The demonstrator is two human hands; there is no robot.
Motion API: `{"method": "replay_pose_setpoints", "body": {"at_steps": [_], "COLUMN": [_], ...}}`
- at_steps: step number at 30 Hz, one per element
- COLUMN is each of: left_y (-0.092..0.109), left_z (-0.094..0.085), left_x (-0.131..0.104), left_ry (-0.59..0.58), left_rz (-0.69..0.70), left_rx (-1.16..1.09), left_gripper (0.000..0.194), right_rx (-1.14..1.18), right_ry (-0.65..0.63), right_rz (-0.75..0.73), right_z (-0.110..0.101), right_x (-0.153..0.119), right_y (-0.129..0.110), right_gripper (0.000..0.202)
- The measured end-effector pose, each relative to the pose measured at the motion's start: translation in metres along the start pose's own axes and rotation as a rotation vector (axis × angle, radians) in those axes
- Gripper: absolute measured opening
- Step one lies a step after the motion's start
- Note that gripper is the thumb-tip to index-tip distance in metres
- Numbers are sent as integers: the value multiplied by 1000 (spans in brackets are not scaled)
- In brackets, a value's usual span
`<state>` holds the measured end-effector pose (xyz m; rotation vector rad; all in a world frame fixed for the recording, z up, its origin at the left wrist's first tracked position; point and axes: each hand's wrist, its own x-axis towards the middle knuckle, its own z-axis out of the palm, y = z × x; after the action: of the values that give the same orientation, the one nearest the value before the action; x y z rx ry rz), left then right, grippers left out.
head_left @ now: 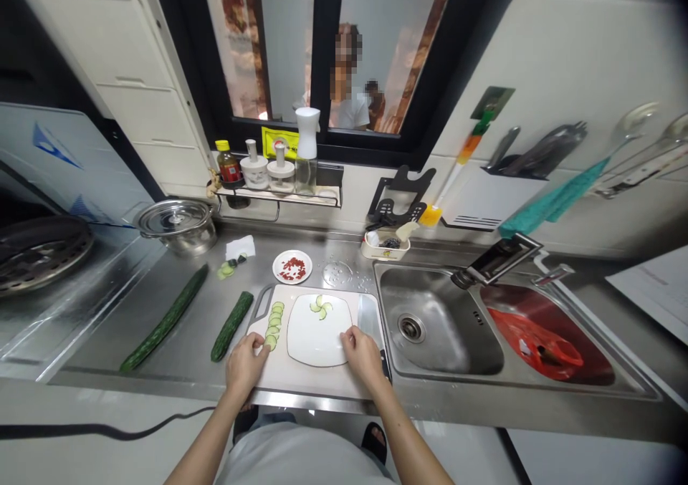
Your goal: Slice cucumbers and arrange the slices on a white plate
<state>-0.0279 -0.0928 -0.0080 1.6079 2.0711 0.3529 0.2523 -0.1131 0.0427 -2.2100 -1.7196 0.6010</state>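
Note:
My left hand (247, 363) is at the lower end of a row of overlapping cucumber slices (274, 321), its fingertips closed at the lowest slice. The row lies along the left side of a pale cutting board (317, 384). My right hand (363, 354) pinches the right rim of a white, rounded-square plate (317, 342) on the board. Near the plate's far edge, several slices form a curved pinwheel (321, 307). A knife (368, 317) with a broad blade lies along the board's right side, its handle partly behind my right hand.
A short cucumber (232, 325) and a long one (166, 318) lie left of the board. Behind it stands a small plate of red pieces (292, 267). To the right is a double sink (441, 327) holding a red bag (537, 345). A lidded pot (180, 227) stands back left.

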Motion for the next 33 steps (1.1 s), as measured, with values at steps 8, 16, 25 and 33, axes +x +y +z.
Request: {"method": "replay_pose_setpoints", "body": {"at_steps": [8, 16, 25, 33], "left_y": [4, 43, 100, 110], "left_z": [-4, -20, -29, -22], "left_x": [-3, -3, -16, -13], "left_ry": [-3, -93, -315, -281], "left_rz": [22, 194, 398, 390], "left_rx": [-248, -578, -752, -785], "left_gripper": [17, 27, 22, 17], "right_rx": [20, 97, 473, 602], "right_ry": [-22, -10, -113, -144], "right_rz": [23, -51, -397, -328], "right_z": [-2, -14, -7, 1], "right_x": [-1, -1, -2, 4], "right_y": [-3, -15, -35, -36], "right_gripper": [23, 22, 22, 12]}}
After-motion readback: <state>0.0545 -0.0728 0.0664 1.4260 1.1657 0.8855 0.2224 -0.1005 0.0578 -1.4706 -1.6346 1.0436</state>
